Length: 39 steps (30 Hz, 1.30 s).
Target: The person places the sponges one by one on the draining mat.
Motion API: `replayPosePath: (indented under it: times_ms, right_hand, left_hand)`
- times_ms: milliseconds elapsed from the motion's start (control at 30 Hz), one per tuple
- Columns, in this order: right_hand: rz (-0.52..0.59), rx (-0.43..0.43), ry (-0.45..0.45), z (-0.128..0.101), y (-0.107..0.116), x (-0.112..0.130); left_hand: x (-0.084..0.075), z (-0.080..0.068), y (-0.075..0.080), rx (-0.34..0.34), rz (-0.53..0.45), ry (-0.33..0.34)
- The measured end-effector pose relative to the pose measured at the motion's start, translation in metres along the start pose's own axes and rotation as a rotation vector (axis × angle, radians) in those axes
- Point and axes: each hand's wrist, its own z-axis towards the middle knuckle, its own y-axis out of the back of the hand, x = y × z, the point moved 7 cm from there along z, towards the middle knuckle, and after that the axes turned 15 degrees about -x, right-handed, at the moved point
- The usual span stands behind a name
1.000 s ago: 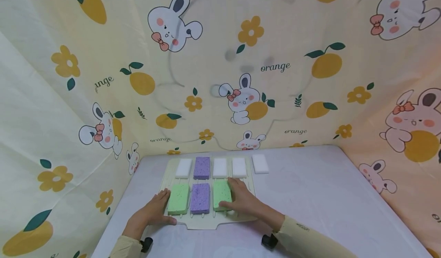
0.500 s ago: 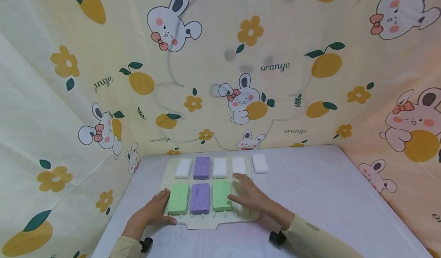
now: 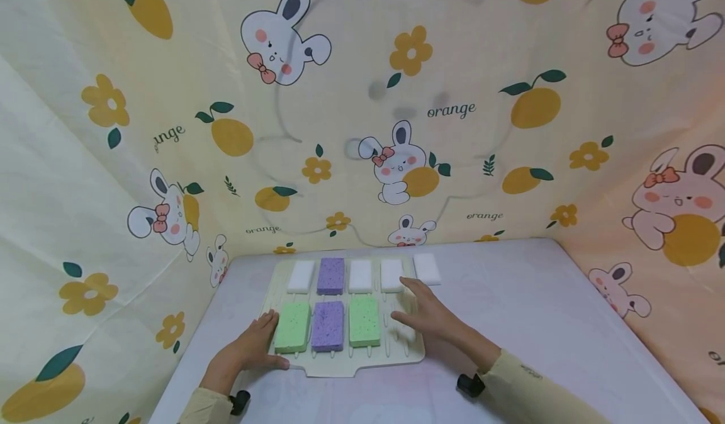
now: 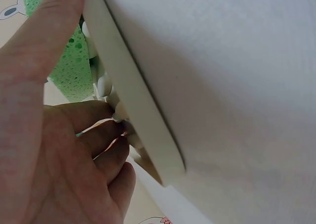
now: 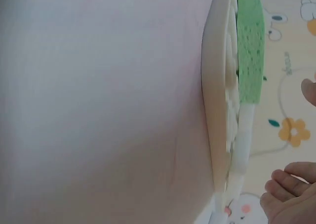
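Clearly the left hand [image 3: 249,351] grips the tray [image 3: 408,355] edge; the right hand [image 3: 433,317], fingers loose, hovers near the white sponge [image 3: 427,268] beside it. A hasty reach could nudge the tray.

The head camera looks forward and down from above, far enough back to see the whole tray [image 3: 396,356], the table [image 3: 538,323] and the cloth wall behind. The left wrist camera sits very close to the tray's edge [image 4: 133,100], low by the table, looking along it. The right wrist camera is also low and close, looking sideways at the tray [image 5: 213,110]. All three views share the tray and table.
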Motion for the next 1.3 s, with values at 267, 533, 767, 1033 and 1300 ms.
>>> replayPosePath:
  times_ms: [267,533,767,1033,1300]
  right_hand:
    - [-0.034,-0.015,0.018,0.007,0.02,-0.014]
    - [-0.063,-0.047,0.012,0.019,0.039,-0.029]
    - [-0.078,-0.083,0.044,0.029,0.055,-0.034]
    - [-0.11,-0.071,0.012,0.045,0.065,-0.045]
    - [-0.17,-0.055,-0.017,0.059,0.072,-0.058]
  left_hand:
    - [-0.001,0.0,0.0,-0.001,0.004,-0.002]
    - [-0.001,0.001,0.0,-0.01,0.004,-0.009]
    - [0.0,0.001,0.0,-0.005,0.008,-0.006]
    - [-0.004,0.0,0.003,-0.006,-0.007,-0.019]
    - [-0.002,0.0,0.0,0.004,-0.016,-0.017]
